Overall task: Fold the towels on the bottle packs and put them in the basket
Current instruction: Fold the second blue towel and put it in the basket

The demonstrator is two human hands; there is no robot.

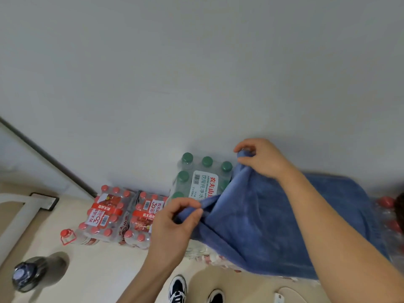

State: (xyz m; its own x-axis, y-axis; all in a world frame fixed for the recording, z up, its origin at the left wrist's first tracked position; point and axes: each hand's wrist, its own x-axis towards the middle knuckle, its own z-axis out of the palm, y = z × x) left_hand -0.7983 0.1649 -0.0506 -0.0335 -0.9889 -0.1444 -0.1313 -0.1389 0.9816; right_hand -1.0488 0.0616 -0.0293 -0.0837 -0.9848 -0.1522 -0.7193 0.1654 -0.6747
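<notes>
Hiding most of what lies under it, the blue towel drapes over bottle packs set against the wall. Only a green-cap pack shows clearly, at the towel's left edge, label up. Blurred red caps peek out at far right. Packs under the towel's front edge are hard to make out, just a strip of clear wrap. Towel's right end passes behind the right forearm and is lost near the frame edge. Towel is plain blue with a soft pile and no pattern; creases fan out from two lifted corners, with the cloth between them pulled into a slack ridge. Left hand, arm rising from bottom centre, grip pinching the near left corner between thumb and forefinger, other fingers curled. Right hand reaches across the towel to the far left corner by the wall, grip pinching it between thumb and fingertips, back of hand up. Two red-cap packs stand on the floor left of the green-cap pack, with a red-capped jug beside them. Dark bottle lower left, blurred. Shoes at the bottom edge, partly cut off.
</notes>
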